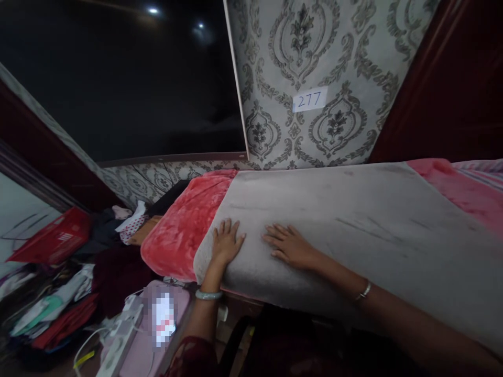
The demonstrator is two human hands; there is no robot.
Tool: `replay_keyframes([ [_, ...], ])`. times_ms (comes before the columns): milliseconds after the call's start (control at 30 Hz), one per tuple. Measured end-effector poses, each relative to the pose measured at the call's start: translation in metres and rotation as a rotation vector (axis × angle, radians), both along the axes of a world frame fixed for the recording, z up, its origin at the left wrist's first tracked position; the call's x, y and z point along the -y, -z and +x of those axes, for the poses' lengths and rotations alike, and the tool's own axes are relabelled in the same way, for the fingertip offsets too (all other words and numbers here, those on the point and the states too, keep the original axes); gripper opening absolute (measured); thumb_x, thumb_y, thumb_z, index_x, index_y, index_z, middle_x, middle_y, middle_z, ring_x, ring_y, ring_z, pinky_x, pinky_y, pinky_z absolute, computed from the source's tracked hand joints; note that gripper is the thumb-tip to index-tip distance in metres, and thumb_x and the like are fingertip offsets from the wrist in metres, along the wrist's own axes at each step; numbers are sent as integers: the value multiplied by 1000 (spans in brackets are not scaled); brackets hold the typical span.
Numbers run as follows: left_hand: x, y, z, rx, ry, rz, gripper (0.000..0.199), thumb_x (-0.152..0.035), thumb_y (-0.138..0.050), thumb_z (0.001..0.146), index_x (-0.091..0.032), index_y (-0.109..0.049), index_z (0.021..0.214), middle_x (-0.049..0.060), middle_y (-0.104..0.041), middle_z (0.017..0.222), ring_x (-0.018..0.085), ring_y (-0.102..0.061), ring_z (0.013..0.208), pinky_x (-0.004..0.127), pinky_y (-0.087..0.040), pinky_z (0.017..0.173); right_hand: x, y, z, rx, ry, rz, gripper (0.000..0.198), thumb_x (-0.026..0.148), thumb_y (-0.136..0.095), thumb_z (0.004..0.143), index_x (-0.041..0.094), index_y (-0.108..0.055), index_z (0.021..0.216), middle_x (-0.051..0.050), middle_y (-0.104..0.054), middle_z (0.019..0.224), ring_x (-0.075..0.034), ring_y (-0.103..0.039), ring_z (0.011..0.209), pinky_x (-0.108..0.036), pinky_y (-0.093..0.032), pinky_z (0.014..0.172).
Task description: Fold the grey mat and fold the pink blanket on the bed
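A grey plush cover (314,209) lies over a long padded surface against the wall. My left hand (227,242) rests flat on its left part, fingers spread, close to where the grey meets a red plush cloth (188,220). To the right, my right hand (288,245) also lies on the grey cover, palm down with fingers stretched out. Neither hand holds anything. Dark streaks (369,230) mark the grey pile on the right. A pinkish-red plush cloth (451,183) covers the far right end.
A large dark television (137,78) hangs above at left. Beside it, a paper label (309,99) reading 277 sticks to patterned wallpaper. Below left are a power strip (121,335), a pink surface (143,351), piled clothes (63,314) and a red bag (58,238).
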State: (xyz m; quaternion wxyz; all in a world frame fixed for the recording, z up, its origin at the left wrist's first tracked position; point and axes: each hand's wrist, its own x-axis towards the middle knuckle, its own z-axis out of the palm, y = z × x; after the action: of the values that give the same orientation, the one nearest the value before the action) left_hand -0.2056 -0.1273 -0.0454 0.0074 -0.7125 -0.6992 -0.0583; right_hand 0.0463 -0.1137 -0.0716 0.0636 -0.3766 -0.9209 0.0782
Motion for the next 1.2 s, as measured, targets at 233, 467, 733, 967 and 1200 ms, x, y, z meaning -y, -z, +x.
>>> replay_keyframes([
  [233,-1,19,-7,62,-21,48,57,-46,-46,100,-23,-48,153,13,-34,164,35,-27,154,60,-22,123,-62,15,18,50,189,62,63,54,-31,103,30,-34,161,-6,-24,167,-31,-20,154,-60,-19,122],
  [467,-2,33,-14,262,-94,256,60,-32,-53,94,-9,-49,149,22,-41,159,34,-33,151,55,-25,124,-67,-4,-33,57,127,100,59,51,-36,102,32,-39,158,-8,-22,168,-35,-17,154,-66,-21,118],
  [733,-7,64,-32,574,-112,503,66,-17,-50,86,-11,-43,152,19,-45,158,31,-39,148,53,-31,124,-80,8,-83,10,-147,36,58,50,-36,104,33,-34,160,-4,-24,167,-28,-18,155,-56,-18,123],
  [967,-3,63,-31,738,-116,536,85,-10,-48,77,-9,-25,159,16,-30,166,27,-24,156,48,-19,129,-118,-20,-85,126,234,28,59,47,-35,104,30,-33,161,-7,-20,168,-34,-17,155,-63,-22,119],
  [1200,6,56,-30,713,-218,456,85,-12,-41,83,-11,-11,162,12,-23,170,20,-19,157,43,-20,129,-90,-4,-147,11,-313,53,59,56,-27,106,34,-35,160,-2,-25,167,-29,-16,155,-59,-16,123],
])
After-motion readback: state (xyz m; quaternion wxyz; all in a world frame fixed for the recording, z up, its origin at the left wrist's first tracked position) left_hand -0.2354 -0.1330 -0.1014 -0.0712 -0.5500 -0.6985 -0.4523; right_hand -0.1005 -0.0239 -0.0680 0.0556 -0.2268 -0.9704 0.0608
